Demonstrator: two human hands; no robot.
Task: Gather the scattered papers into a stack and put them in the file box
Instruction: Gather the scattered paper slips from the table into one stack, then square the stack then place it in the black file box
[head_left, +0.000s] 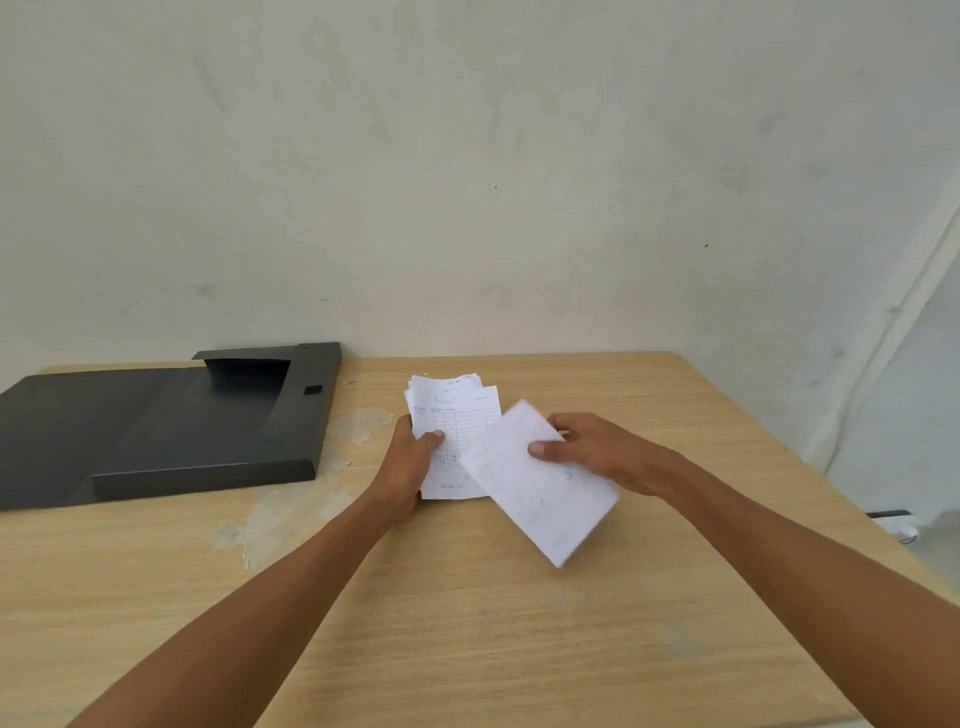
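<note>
My left hand (410, 462) grips a small stack of white papers (460, 415) by its left edge, thumb on the printed table of the top sheet. My right hand (597, 449) holds a separate white sheet (540, 493), tilted and overlapping the stack's lower right corner, thumb on top of it. Both are held over the middle of the wooden table (467, 623). The dark grey file box (171, 426) lies open and flat at the back left of the table, apart from the papers.
A pale wall rises right behind the table's far edge. The table's right edge runs diagonally at the right, with floor beyond it. Worn white patches mark the tabletop beside the file box.
</note>
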